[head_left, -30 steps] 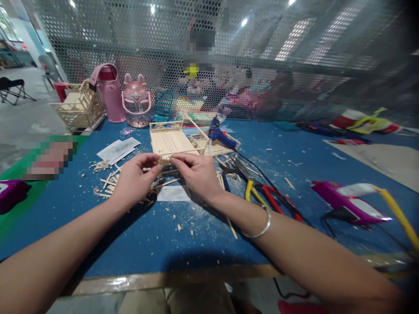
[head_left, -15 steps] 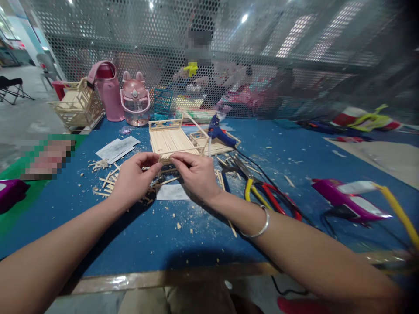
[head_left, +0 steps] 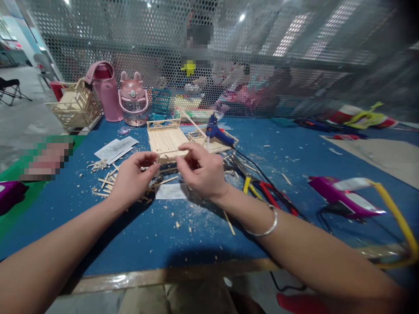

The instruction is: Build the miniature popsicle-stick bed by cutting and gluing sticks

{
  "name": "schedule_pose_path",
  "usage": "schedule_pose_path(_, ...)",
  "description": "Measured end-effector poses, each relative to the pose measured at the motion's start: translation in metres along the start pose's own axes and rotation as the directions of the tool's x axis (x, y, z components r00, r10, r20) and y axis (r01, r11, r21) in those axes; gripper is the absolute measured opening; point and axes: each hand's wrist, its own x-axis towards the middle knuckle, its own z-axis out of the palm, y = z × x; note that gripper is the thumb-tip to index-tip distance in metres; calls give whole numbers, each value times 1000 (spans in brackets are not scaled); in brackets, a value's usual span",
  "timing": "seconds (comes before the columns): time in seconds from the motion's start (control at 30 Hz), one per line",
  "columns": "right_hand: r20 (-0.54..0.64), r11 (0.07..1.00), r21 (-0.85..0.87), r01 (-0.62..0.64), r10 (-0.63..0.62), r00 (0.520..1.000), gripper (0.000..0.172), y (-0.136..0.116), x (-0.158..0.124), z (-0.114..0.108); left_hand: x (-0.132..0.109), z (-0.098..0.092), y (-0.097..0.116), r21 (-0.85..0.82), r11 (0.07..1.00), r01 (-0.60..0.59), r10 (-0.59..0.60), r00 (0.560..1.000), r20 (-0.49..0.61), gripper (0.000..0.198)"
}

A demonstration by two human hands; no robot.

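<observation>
A small bed-like model of thin wooden sticks (head_left: 168, 138) lies in the middle of the table, with a slatted platform and low railings. My left hand (head_left: 135, 176) pinches its near left corner between thumb and fingers; the exact contact is partly hidden. My right hand (head_left: 204, 172) is just right of that corner by the front rail, thumb and forefinger apart with nothing visible between them. Behind it a blue glue gun (head_left: 218, 133) rests by a second stick-built piece (head_left: 224, 146). A white paper slip (head_left: 172, 191) lies under the hands.
Cut sticks (head_left: 106, 185) are scattered left. Yellow- and red-handled pliers (head_left: 252, 187) lie right, near a purple tool (head_left: 343, 198). At the back stand a pink flask (head_left: 108, 98), a rabbit-eared bottle (head_left: 133, 102) and a stick-built chair-like model (head_left: 77, 104), before a perforated metal screen (head_left: 131, 48).
My right hand has drawn back slightly to the right from the model's corner, and its thumb and forefinger have spread. My left hand stays at the corner. The view has shifted slightly.
</observation>
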Motion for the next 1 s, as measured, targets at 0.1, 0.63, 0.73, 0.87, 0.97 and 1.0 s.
schedule_pose_path(0.1,-66,994,112,-7,15,998,9,-5,18,-26,2,-2,-1,-3,1000,2,-3,999,-48,27)
schedule_pose_path(0.63,200,690,599,-407,363,910,40,-91,-47,-28,-46,30,71,-580,806,123,-104,992,67,53)
schedule_pose_path(0.73,279,638,631,-441,343,897,58,-111,-57,-21,-47,31,77,-501,864,59,-71,997,-4,53)
schedule_pose_path(0.87,331,613,656,-441,291,898,66,-113,-55,-30,-59,26,83,-329,944,-24,-7,996,-93,46)
schedule_pose_path(0.97,295,627,677,-385,249,923,69,-110,-50,-38,-61,24,91,-377,922,-90,52,992,-111,46)
schedule_pose_path(1.0,279,623,685,-378,254,926,69,-110,-50,-39,-57,24,94,-395,914,-92,62,994,-87,46)
